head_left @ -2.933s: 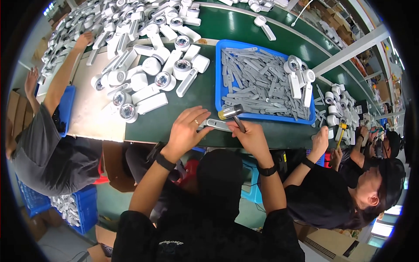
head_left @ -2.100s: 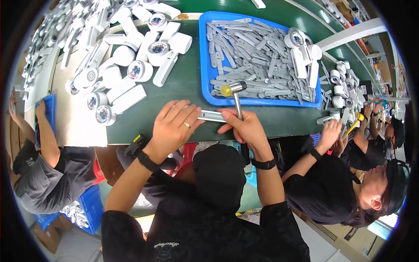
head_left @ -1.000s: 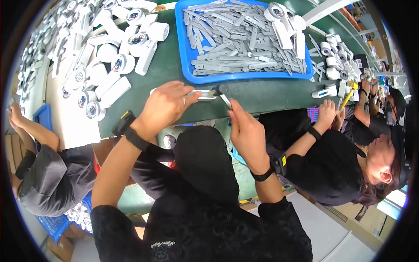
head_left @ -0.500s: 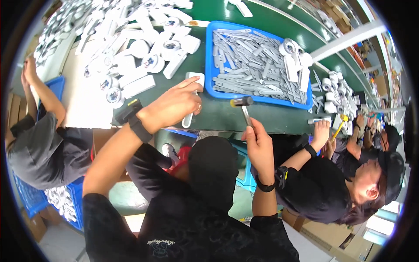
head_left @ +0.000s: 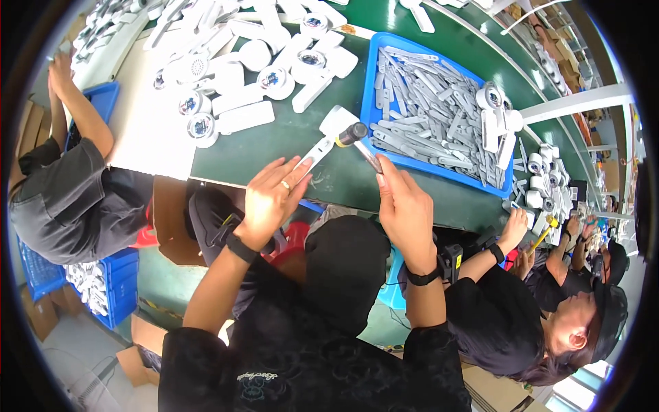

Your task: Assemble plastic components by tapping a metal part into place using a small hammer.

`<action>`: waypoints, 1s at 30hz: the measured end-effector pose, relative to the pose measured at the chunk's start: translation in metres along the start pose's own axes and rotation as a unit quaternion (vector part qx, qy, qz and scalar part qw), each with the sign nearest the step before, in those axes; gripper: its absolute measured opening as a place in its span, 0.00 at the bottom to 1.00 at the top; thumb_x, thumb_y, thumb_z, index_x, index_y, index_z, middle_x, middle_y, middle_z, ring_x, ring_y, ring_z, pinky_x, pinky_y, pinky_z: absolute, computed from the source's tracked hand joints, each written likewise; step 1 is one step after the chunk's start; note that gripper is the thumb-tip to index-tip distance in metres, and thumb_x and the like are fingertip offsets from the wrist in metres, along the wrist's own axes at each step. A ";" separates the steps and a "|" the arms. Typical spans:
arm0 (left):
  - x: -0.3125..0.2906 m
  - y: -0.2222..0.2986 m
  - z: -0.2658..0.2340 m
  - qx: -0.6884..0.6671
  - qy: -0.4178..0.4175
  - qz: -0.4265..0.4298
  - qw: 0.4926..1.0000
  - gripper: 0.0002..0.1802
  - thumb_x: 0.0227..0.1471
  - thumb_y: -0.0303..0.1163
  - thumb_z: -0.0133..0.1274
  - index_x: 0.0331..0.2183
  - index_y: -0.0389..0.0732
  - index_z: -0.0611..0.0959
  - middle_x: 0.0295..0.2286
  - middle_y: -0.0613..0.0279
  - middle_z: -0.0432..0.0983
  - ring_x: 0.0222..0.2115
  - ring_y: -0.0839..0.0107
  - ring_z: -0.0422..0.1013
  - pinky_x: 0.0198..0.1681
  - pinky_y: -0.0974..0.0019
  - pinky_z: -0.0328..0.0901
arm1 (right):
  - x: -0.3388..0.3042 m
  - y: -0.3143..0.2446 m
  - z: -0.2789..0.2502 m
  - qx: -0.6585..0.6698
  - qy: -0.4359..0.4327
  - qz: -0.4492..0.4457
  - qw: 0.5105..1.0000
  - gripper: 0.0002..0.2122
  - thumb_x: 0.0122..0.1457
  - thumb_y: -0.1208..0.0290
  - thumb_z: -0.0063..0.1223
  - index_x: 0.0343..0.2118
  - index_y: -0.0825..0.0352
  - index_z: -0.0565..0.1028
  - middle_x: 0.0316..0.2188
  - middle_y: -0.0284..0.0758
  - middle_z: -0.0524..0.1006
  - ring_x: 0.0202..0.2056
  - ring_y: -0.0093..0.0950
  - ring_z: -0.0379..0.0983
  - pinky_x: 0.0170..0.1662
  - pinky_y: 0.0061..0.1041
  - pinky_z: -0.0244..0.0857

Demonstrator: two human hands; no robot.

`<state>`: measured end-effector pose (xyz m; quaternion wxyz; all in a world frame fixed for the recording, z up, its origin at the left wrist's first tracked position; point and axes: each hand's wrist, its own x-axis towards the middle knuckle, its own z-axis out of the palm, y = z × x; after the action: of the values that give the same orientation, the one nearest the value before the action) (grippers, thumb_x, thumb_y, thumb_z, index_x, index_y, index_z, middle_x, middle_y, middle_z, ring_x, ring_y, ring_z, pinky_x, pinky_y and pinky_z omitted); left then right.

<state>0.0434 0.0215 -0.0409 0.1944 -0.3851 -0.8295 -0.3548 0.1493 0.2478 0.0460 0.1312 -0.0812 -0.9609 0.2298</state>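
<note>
My left hand (head_left: 273,200) is closed on the near end of a flat light-grey plastic strip (head_left: 316,150), fingertips lying along it. The strip's far end meets a white plastic housing (head_left: 336,120) on the green table; how the two join is hidden. In my right hand (head_left: 406,206) is a small mallet (head_left: 353,134), gripped by its short handle. Its dark head, with a yellowish band, is right over or against the joint of strip and housing; I cannot tell whether it touches.
A blue tray (head_left: 373,65) heaped with grey strips stands beyond my right hand, white parts lying on its right side. Many white parts with round ends (head_left: 274,82) spread to the left. Co-workers sit on both sides; the right one (head_left: 515,230) handles parts near a yellow-handled tool (head_left: 546,230).
My left hand has moved from over the white housing to the strip's near end. The mallet has come left onto or over the part. The whole view has shifted slightly.
</note>
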 end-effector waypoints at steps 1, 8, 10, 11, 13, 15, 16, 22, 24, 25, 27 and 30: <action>-0.002 -0.001 0.002 0.003 0.018 0.001 1.000 0.21 0.51 0.26 0.69 0.49 0.43 0.87 0.39 0.53 0.86 0.38 0.55 0.82 0.50 0.53 0.77 | 0.003 -0.002 0.001 -0.005 0.004 0.000 1.000 0.15 0.70 0.71 0.54 0.57 0.62 0.79 0.33 0.41 0.80 0.28 0.42 0.76 0.33 0.36 0.69; 0.002 -0.001 -0.002 -0.009 0.008 0.002 1.000 0.21 0.51 0.25 0.68 0.48 0.42 0.87 0.37 0.55 0.86 0.36 0.56 0.82 0.49 0.53 0.77 | 0.006 0.001 0.011 0.015 0.072 -0.036 0.997 0.16 0.66 0.72 0.57 0.56 0.61 0.79 0.27 0.38 0.77 0.24 0.42 0.75 0.28 0.39 0.67; 0.003 -0.001 0.000 -0.017 0.013 0.003 1.000 0.21 0.51 0.25 0.68 0.48 0.42 0.87 0.36 0.55 0.86 0.36 0.56 0.82 0.49 0.54 0.77 | 0.002 0.003 0.014 0.031 0.068 -0.022 0.997 0.16 0.66 0.72 0.58 0.56 0.60 0.80 0.27 0.38 0.78 0.24 0.42 0.75 0.28 0.38 0.67; 0.003 0.000 0.000 -0.026 0.017 0.002 1.000 0.20 0.51 0.26 0.68 0.48 0.42 0.87 0.36 0.55 0.86 0.35 0.56 0.82 0.48 0.54 0.77 | 0.002 0.003 0.015 0.031 0.069 -0.023 0.997 0.16 0.66 0.72 0.58 0.56 0.60 0.80 0.27 0.38 0.78 0.24 0.42 0.75 0.28 0.38 0.67; 0.003 0.001 -0.002 -0.021 0.014 0.000 1.000 0.20 0.51 0.26 0.68 0.48 0.42 0.87 0.37 0.56 0.86 0.35 0.56 0.82 0.48 0.55 0.77 | 0.001 0.002 0.014 0.081 0.076 -0.012 0.994 0.15 0.66 0.71 0.58 0.55 0.58 0.81 0.28 0.38 0.78 0.25 0.42 0.75 0.29 0.38 0.68; 0.003 0.001 -0.004 -0.014 0.013 -0.002 1.000 0.20 0.51 0.26 0.67 0.48 0.42 0.87 0.37 0.56 0.86 0.35 0.56 0.81 0.48 0.55 0.77 | 0.002 -0.003 0.008 0.064 0.044 -0.032 0.997 0.14 0.67 0.72 0.57 0.55 0.60 0.81 0.29 0.39 0.79 0.26 0.41 0.75 0.30 0.36 0.68; 0.002 0.000 -0.005 -0.015 0.013 0.002 1.000 0.20 0.51 0.26 0.68 0.48 0.42 0.87 0.37 0.56 0.86 0.35 0.56 0.81 0.47 0.55 0.77 | 0.002 -0.006 0.005 0.045 0.011 -0.050 0.998 0.14 0.68 0.72 0.57 0.55 0.61 0.81 0.31 0.41 0.80 0.26 0.40 0.75 0.31 0.34 0.69; -0.006 -0.009 0.005 -0.012 0.027 0.027 0.999 0.22 0.50 0.25 0.69 0.49 0.41 0.86 0.37 0.56 0.85 0.36 0.57 0.82 0.44 0.58 0.78 | 0.010 -0.017 -0.002 0.034 0.013 -0.057 0.998 0.13 0.67 0.72 0.57 0.54 0.60 0.81 0.29 0.40 0.79 0.25 0.41 0.74 0.30 0.37 0.67; -0.009 -0.011 0.008 -0.007 0.040 0.040 0.998 0.22 0.50 0.25 0.70 0.49 0.40 0.85 0.37 0.56 0.85 0.36 0.58 0.83 0.43 0.59 0.78 | 0.010 -0.016 -0.001 0.039 0.013 -0.068 0.997 0.13 0.67 0.72 0.57 0.54 0.60 0.81 0.29 0.40 0.79 0.25 0.41 0.74 0.30 0.36 0.67; -0.010 -0.012 0.008 -0.007 0.043 0.043 0.998 0.22 0.50 0.26 0.70 0.48 0.40 0.85 0.37 0.55 0.85 0.36 0.58 0.83 0.42 0.59 0.79 | 0.010 -0.014 0.002 0.044 0.014 -0.077 0.996 0.13 0.67 0.73 0.57 0.54 0.60 0.81 0.29 0.40 0.79 0.25 0.41 0.74 0.30 0.36 0.67; -0.007 -0.011 0.010 -0.016 0.044 0.047 0.998 0.22 0.50 0.26 0.70 0.48 0.39 0.85 0.37 0.55 0.85 0.36 0.58 0.83 0.42 0.59 0.79 | 0.010 -0.005 0.012 0.005 -0.010 -0.073 0.997 0.13 0.67 0.73 0.57 0.54 0.60 0.81 0.29 0.40 0.78 0.25 0.42 0.74 0.30 0.36 0.67; -0.005 -0.013 0.006 -0.003 0.035 0.049 0.998 0.22 0.49 0.26 0.70 0.48 0.39 0.85 0.37 0.55 0.85 0.36 0.58 0.83 0.42 0.59 0.79 | 0.013 -0.007 0.010 -0.032 -0.041 -0.081 0.995 0.13 0.67 0.73 0.57 0.53 0.61 0.81 0.30 0.39 0.80 0.25 0.39 0.75 0.30 0.33 0.68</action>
<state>0.0357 0.0177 -0.0532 0.2394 -0.4133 -0.8014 -0.3601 0.1337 0.2400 0.0437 0.1069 0.0028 -0.9759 0.1905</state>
